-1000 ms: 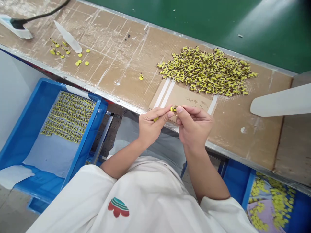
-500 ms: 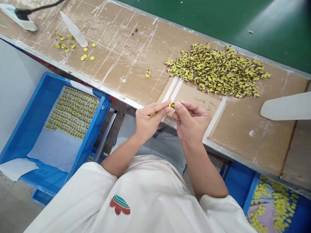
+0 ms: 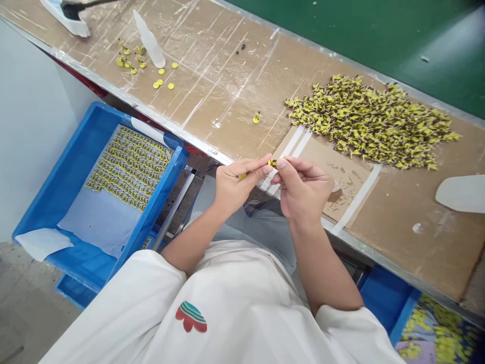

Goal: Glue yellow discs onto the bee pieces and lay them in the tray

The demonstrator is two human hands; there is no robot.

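Note:
Between my two hands, over the bench's front edge, is a small yellow-and-dark figurine (image 3: 273,163). My left hand (image 3: 233,189) is closed, its fingertips pinching the yellow end. A second bit of yellow, probably a disc (image 3: 241,176), shows between the fingers of that hand. From the other side my right hand (image 3: 306,194) pinches the dark end with thumb and forefinger; its fingertips hide part of the piece. A big heap of little yellow-and-dark figures (image 3: 371,119) lies beyond the right hand. One figurine on a yellow disc (image 3: 256,118) stands alone on the cardboard.
At the far left a white dropper bottle (image 3: 149,40) lies near loose yellow discs (image 3: 161,71) and several based figures. A blue crate (image 3: 49,202) at left holds rows of figures (image 3: 131,164). Another white bottle (image 3: 462,193) lies right; a lower bin has yellow pieces (image 3: 447,338).
The view has shifted, so the bench and crate appear farther right. Both hands keep their pinch on the figurine, with hardly any change in their pose.

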